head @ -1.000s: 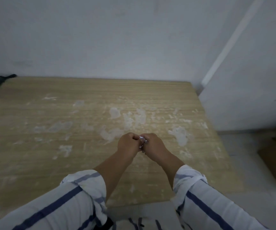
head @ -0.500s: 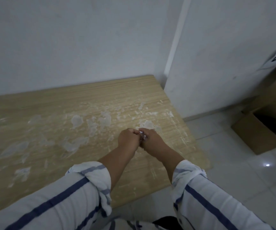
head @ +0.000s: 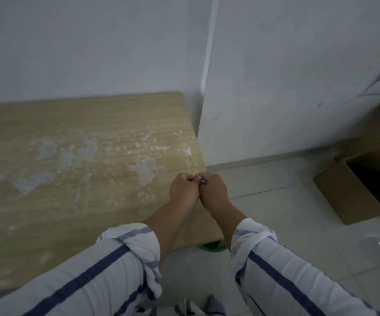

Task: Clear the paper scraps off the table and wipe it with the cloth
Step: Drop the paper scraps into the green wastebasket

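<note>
My left hand and my right hand are pressed together, fingers curled, over the right edge of the wooden table. Between them they pinch a small wad of white paper scraps, of which only a sliver shows. The tabletop carries whitish smears and stuck paper residue across its middle and right side. No cloth is in view.
An open cardboard box stands on the tiled floor at the right, against a taller box. A green object peeks out under the table's near right corner. White walls close in behind the table and to its right.
The view has swung right, so the table's right edge, the floor and the box now show. Both hands stay clasped on the scraps and now sit over the table's right edge.
</note>
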A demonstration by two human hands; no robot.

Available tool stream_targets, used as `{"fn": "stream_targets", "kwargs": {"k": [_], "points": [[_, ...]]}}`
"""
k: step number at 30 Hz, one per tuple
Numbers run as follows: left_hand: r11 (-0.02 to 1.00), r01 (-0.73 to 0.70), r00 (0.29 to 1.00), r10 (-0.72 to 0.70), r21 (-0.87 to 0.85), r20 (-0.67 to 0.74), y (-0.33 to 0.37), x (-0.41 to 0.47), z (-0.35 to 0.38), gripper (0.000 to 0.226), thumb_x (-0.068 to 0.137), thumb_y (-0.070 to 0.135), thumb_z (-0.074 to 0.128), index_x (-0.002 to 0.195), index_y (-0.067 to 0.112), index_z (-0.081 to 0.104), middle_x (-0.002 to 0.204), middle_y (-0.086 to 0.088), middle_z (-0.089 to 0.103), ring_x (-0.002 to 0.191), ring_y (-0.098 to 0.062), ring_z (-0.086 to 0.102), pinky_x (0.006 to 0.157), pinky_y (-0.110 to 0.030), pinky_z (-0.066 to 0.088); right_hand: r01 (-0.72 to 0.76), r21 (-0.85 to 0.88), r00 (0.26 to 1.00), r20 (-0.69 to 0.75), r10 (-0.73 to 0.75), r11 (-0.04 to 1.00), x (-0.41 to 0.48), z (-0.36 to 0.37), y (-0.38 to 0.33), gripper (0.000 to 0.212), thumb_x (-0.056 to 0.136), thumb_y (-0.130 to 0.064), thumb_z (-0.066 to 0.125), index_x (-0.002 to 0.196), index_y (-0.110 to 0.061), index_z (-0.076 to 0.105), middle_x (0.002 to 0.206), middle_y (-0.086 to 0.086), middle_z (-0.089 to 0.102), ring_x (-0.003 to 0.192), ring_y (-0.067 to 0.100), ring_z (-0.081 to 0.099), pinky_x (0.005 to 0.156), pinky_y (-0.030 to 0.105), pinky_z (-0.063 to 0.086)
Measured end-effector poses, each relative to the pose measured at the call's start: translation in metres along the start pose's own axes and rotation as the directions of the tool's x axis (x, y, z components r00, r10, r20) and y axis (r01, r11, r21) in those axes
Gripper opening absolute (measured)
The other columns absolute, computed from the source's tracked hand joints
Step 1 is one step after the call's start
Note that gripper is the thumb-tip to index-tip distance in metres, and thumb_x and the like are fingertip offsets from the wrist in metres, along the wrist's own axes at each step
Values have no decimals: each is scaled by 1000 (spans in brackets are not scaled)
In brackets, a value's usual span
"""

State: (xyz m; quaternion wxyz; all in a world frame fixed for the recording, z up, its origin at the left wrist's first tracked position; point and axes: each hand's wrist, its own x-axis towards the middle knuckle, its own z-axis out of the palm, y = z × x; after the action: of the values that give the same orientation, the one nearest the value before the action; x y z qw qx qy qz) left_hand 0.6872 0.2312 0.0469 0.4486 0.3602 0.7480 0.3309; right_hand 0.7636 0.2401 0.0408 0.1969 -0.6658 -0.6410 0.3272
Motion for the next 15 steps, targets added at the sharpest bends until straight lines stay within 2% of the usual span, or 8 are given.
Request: {"fn": "stream_targets", "kwargs": {"k": [2,4,6,7,10,13,15], "points": [[1000,11,1000,-10,-16,10,4,-9,25,19,89,30,59,96,13,65,93,-6,69,79,-20,63,68,-31,49,-30,18,1000,-8,31,999,1,-16,23,25,87,-4,46,97,-7,69,94,16,67,82,30,61,60,27,37],[1000,8,999,-7,-25,37,6,-17,46,18,92,23,55,103,11,63,96,-6,68,73,-15,60,52,-17,47,-55,26,999,0,55,998,4,-27,44,24,88,-5,46,99,-8,67,96,14,67,83,27,60,63,25,37],[999,-14,999,16,-29,46,8,-25,61,17,94,15,52,107,9,61,95,-5,64,69,-10,57,41,-8,41,-88,34,996,33,87,996,8,-33,61,23,88,-5,46,101,-8,65,97,13,67,85,27,61,66,26,41],[999,-31,998,32,-29,48,8,-28,66,17,94,11,51,107,9,61,92,-4,62,67,-7,55,40,-5,40,-108,61,993,43,106,992,10,-35,70,22,88,-5,47,101,-8,65,98,13,67,84,26,62,67,27,44],[991,-113,992,110,67,55,4,-33,78,17,94,10,50,106,12,62,95,0,62,71,-1,52,49,-6,40,-141,79,990,32,139,987,17,-35,92,20,89,-7,49,103,-9,64,101,12,66,77,20,57,65,26,42],[948,-210,978,204,240,50,-8,-28,86,22,94,10,48,110,16,60,110,-2,63,94,-11,57,74,-16,41,-183,97,983,52,178,978,26,-30,113,22,90,-9,51,108,-11,64,108,10,65,80,18,56,66,23,38],[912,-269,963,265,309,56,-12,-23,89,27,93,6,45,115,14,59,118,-4,60,106,-16,55,84,-22,41,-218,112,975,64,212,969,32,-24,129,24,91,-8,50,110,-11,64,111,10,66,84,20,60,67,22,40]]}}
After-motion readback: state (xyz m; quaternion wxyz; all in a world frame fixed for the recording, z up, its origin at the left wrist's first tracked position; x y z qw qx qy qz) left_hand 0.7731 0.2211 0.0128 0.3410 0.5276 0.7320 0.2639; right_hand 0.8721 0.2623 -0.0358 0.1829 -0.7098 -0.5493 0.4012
